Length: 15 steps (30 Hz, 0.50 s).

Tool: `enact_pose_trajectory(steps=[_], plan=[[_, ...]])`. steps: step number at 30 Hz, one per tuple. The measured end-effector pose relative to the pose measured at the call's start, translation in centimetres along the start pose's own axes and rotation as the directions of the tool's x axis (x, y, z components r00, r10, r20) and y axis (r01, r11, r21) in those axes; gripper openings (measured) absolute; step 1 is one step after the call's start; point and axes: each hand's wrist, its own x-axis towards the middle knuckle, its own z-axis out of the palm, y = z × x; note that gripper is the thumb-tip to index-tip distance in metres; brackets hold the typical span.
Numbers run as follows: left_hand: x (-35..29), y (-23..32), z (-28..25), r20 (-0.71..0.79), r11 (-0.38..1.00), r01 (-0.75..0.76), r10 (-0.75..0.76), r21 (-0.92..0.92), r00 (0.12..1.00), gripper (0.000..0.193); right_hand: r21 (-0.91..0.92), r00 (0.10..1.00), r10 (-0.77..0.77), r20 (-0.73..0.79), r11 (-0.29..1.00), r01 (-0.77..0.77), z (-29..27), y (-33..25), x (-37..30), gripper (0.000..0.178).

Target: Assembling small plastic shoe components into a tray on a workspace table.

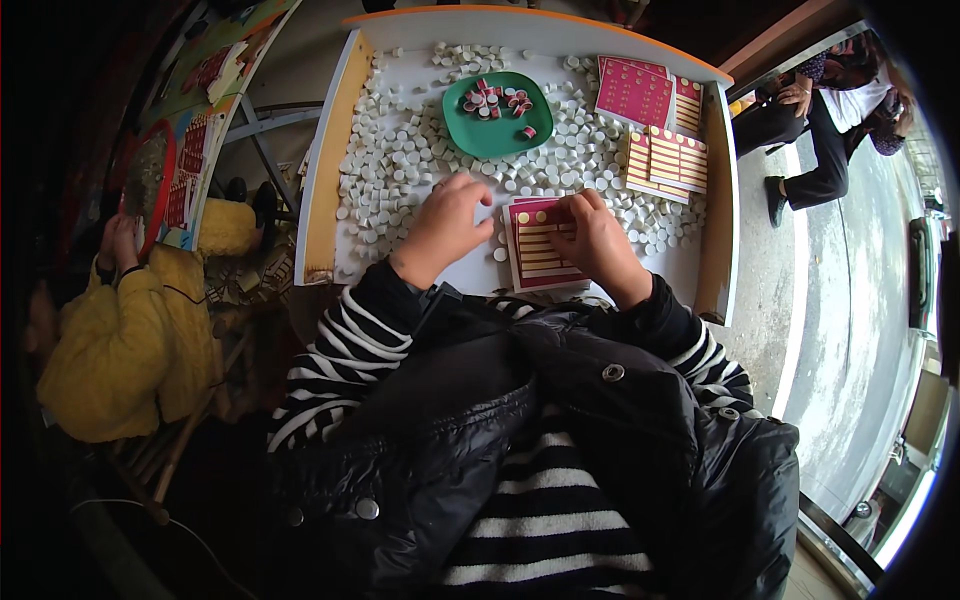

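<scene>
Below the middle of a white tray, a small stack of dark red sticker sheets (540,262) with yellow strips and round yellow dots lies flat. My right hand (606,245) is over its right part, fingers bent and pinched down at the top sheet; whether a sticker is between the fingertips is too small to tell. My left hand (447,230) hovers left of the stack over loose white round caps (395,185). Its fingers are half curled, with a gap between thumb and forefinger and nothing visibly held. Farther off, a green plate (480,138) bears several red-banded caps (490,97).
Wooden side walls (335,160) and an orange-edged back rim bound the white tray. More sticker sheets (636,90) lie at its right. At left, a person in a yellow fuzzy garment (130,330) handles a red-rimmed round tray (158,185). Another person sits at right beside the road.
</scene>
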Motion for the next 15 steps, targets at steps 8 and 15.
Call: enact_pose_trajectory(steps=[8, 15], plan=[[-1.5, 0.1, 2.8, 0.064, 0.999, 0.023, -0.02, -0.038, 0.998, 0.023, 0.042, 0.999, -0.001, -0.053, 0.999, 0.003, 0.2, -0.1, 0.1, 0.028], [-1.2, 0.1, 2.6, 0.021, 0.999, -0.003, 0.004, -0.033, 1.0, 0.023, 0.046, 0.998, 0.021, -0.068, 0.999, -0.018, 0.5, 0.5, -0.1, 0.023]])
